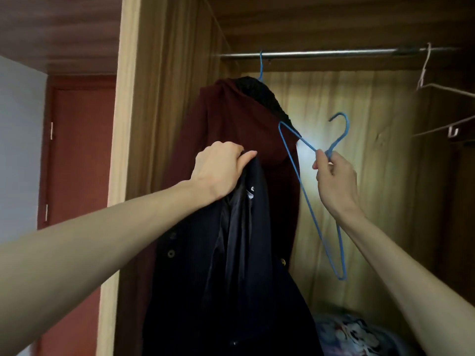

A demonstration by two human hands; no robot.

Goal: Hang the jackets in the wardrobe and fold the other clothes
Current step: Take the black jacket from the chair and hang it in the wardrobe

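My left hand [221, 169] grips the top of a dark navy jacket [231, 265] and holds it up in front of the open wardrobe; the jacket hangs straight down with its buttons showing. My right hand [334, 181] pinches the neck of a blue wire hanger [312, 209], which is tilted with its hook pointing up and carries nothing. Behind the navy jacket, a maroon jacket [231, 119] with a dark furry collar hangs from another blue hanger [261, 65] on the metal rail [321, 53].
An empty white hanger [437, 109] hangs at the right end of the rail. A patterned bundle [354, 332] lies on the wardrobe floor. The wardrobe's left side panel [154, 98] stands close to my left arm. A red door [77, 155] is at the left.
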